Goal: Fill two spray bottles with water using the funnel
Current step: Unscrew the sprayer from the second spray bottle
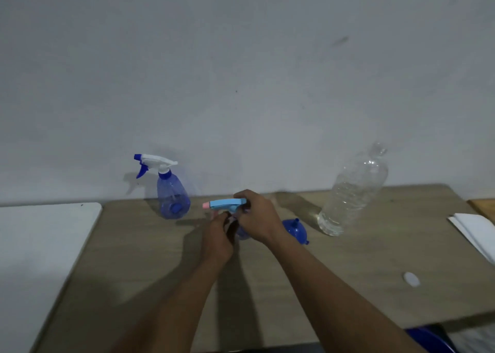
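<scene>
A blue spray bottle [172, 194] with a white and blue trigger head stands at the back of the wooden table [267, 285], left of my hands. A second spray bottle [227, 204] with a light blue head and pink nozzle is at the table's middle. My right hand [258, 216] grips its head from above. My left hand [218, 237] holds its body, which is mostly hidden. A blue funnel [294, 229] lies on the table just right of my right wrist. A clear water bottle [353, 189], uncapped, stands further right.
A small white cap [411, 279] lies on the table at the right. White paper or cloth [474, 232] sits at the right edge. A white surface [40, 245] adjoins the table on the left. A grey wall rises behind.
</scene>
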Action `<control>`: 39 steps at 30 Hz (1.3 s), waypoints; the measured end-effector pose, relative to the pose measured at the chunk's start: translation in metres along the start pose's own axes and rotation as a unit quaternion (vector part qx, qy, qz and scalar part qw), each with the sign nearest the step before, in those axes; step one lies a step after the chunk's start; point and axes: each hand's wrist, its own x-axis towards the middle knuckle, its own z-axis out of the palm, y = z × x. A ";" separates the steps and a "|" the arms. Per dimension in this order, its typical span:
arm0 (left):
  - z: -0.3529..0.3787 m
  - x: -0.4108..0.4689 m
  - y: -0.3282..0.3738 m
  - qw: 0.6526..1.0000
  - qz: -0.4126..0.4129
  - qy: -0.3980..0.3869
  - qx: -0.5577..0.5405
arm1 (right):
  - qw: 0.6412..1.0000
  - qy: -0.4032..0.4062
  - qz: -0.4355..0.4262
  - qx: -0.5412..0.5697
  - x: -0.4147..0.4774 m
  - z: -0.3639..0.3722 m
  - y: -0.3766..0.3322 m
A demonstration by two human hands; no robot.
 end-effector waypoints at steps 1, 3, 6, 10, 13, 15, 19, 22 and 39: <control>0.001 -0.006 0.002 0.999 0.019 -0.004 0.027 | 1.000 0.002 -0.008 0.000 -0.007 -0.003 0.002; 0.003 -0.022 0.010 0.999 0.026 -0.009 0.021 | 1.000 0.016 -0.015 -0.007 -0.020 -0.008 0.007; 0.012 -0.044 0.017 0.999 0.024 -0.012 -0.024 | 0.999 0.037 -0.002 0.028 -0.040 -0.020 0.015; 0.024 -0.074 0.033 0.999 0.041 -0.026 -0.019 | 0.993 0.058 0.004 0.103 -0.069 -0.039 0.030; 0.040 -0.092 0.038 0.998 0.046 -0.039 -0.012 | 0.993 0.059 0.006 0.101 -0.087 -0.052 0.046; 0.052 -0.103 0.038 0.998 0.037 -0.054 -0.004 | 0.995 0.048 0.009 0.090 -0.097 -0.057 0.058; 0.075 -0.124 0.043 0.997 0.021 -0.075 -0.001 | 0.996 0.050 0.032 0.073 -0.117 -0.067 0.083; 0.089 -0.131 0.045 0.997 0.013 -0.076 0.007 | 0.993 0.078 0.044 0.081 -0.126 -0.073 0.096; 0.109 -0.138 0.031 0.998 -0.042 -0.035 -0.026 | 0.962 0.126 0.029 0.240 -0.129 -0.042 0.128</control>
